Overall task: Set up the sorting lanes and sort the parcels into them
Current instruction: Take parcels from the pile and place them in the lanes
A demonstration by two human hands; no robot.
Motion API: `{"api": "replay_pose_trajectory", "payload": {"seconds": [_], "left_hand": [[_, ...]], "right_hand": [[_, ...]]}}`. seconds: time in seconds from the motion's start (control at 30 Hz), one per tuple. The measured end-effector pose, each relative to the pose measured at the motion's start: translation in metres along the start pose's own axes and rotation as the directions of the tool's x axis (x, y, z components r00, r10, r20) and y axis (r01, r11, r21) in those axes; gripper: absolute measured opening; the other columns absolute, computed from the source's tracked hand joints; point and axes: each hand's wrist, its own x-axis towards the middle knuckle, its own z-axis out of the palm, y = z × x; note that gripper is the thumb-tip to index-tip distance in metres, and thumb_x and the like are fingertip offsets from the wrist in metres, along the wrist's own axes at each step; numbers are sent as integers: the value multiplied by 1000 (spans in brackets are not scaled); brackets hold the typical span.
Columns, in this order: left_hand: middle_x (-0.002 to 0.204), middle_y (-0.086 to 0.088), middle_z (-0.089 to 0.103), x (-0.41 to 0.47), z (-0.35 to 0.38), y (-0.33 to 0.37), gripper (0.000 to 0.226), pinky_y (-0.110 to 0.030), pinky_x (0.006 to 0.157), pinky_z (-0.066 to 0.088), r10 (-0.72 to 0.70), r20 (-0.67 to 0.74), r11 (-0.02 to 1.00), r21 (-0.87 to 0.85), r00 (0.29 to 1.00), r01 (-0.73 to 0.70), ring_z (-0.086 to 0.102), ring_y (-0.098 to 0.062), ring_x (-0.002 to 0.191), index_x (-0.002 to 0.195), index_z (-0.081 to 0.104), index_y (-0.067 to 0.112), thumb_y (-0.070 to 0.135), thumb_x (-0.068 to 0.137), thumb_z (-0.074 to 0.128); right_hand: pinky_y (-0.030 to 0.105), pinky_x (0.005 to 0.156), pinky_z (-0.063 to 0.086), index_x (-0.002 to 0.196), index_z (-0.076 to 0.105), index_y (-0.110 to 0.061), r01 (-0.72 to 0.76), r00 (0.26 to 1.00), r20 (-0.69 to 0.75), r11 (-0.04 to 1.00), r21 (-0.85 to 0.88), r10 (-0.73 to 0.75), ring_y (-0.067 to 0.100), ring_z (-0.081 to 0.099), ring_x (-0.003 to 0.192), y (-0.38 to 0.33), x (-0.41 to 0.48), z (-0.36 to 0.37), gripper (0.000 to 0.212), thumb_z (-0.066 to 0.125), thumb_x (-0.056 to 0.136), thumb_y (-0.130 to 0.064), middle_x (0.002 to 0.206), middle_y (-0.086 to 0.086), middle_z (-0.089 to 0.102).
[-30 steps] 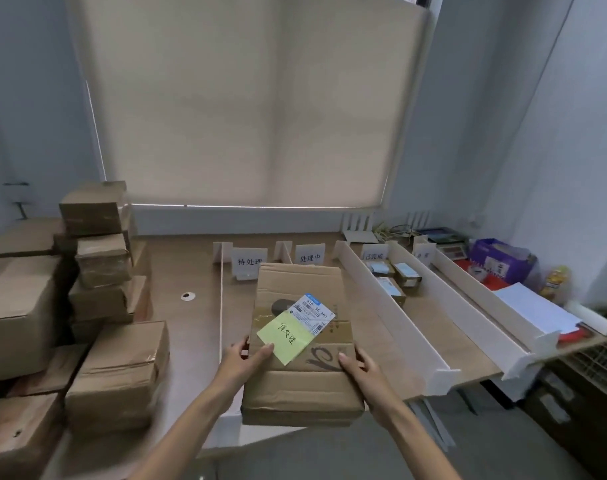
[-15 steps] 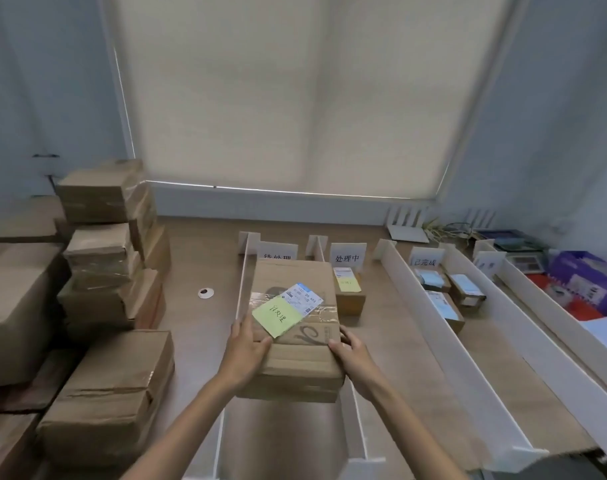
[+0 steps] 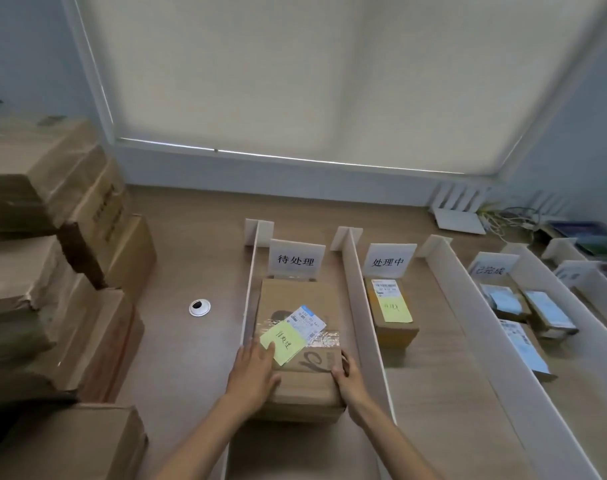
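A brown cardboard parcel (image 3: pixel 303 375) with a yellow-green note and a shipping label lies in the leftmost lane, between two white dividers (image 3: pixel 249 306) (image 3: pixel 362 320), in front of the sign 待处理 (image 3: pixel 296 260). My left hand (image 3: pixel 253 372) rests on its near left top corner, thumb spread over the top. My right hand (image 3: pixel 347 375) grips its near right corner. The second lane, signed 处理中 (image 3: pixel 388 262), holds a small parcel (image 3: pixel 393 315) with a yellow note. The third lane (image 3: pixel 468 306) holds several small parcels.
Stacks of large cardboard boxes (image 3: pixel 52 271) fill the table's left side, with one more box (image 3: pixel 70 445) at the near left. A round cable grommet (image 3: pixel 199 307) sits in the table. A white router (image 3: pixel 459 220) and cables lie at the back right.
Both hands have carried the parcel forward and down into the leftmost lane, up to its sign. The view has tilted down and closer to the table.
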Motion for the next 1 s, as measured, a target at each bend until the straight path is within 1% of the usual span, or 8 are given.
{"api": "replay_pose_trajectory", "payload": {"seconds": [0.07,0.17,0.3,0.43,0.57,0.73,0.87,1.0], "left_hand": [[157,-17,-6,15,9,-6,68,-36,118,-1,37,37,996,84,999,-40,-6,-30,146,150,10,13,39,96,41],[158,-16,-8,30,14,-11,69,-36,118,0,60,20,988,138,998,-62,-8,-29,146,150,9,12,39,97,42],[158,-12,-6,35,7,-14,69,-38,118,0,46,-6,988,149,999,-45,-7,-25,146,150,8,14,41,96,41],[157,-11,14,5,-3,-19,60,-40,117,8,68,-249,997,-18,966,-75,11,-28,146,147,25,12,33,95,47],[155,-5,23,-67,-25,-42,46,-30,115,4,4,-380,986,-151,925,-66,13,-23,146,141,38,21,26,96,46],[138,-9,48,-181,-58,-84,37,-30,113,20,-103,-502,972,-236,859,-22,34,-28,137,123,57,17,25,88,44],[134,-10,50,-275,-89,-116,49,-25,112,19,-210,-575,955,-292,790,41,36,-27,135,122,59,11,32,85,35],[141,-6,45,-359,-107,-155,37,-29,115,18,-327,-606,928,-352,725,124,27,-20,139,129,54,15,19,92,49]], "right_hand": [[33,87,50,136,37,-21,-28,1000,0,999,-38,28,16,51,106,4,16,8,39,42,99,-10,127,5,50],[27,79,48,135,38,-21,-22,999,-39,995,-101,18,16,49,106,4,29,16,39,42,98,-9,121,0,50],[33,96,45,138,38,-14,8,995,-98,972,-236,-33,24,50,121,-1,34,18,44,49,96,-13,135,8,50],[33,103,41,133,46,-12,105,973,-166,946,-306,-162,21,47,124,-11,9,19,37,50,96,-15,133,7,49],[19,94,36,125,52,-15,256,950,-63,877,-406,-306,9,46,112,-23,-55,28,30,47,96,-10,121,-2,51],[25,91,42,109,65,-9,386,907,0,829,-404,-422,18,57,106,-32,-140,63,23,49,94,-4,108,3,64],[18,74,38,99,71,-10,500,860,86,795,-343,-504,20,64,94,-52,-209,109,26,49,90,2,95,2,70],[20,81,41,98,70,-17,577,816,191,782,-236,-545,12,61,98,-75,-276,159,29,46,93,-1,98,-5,68]]}}
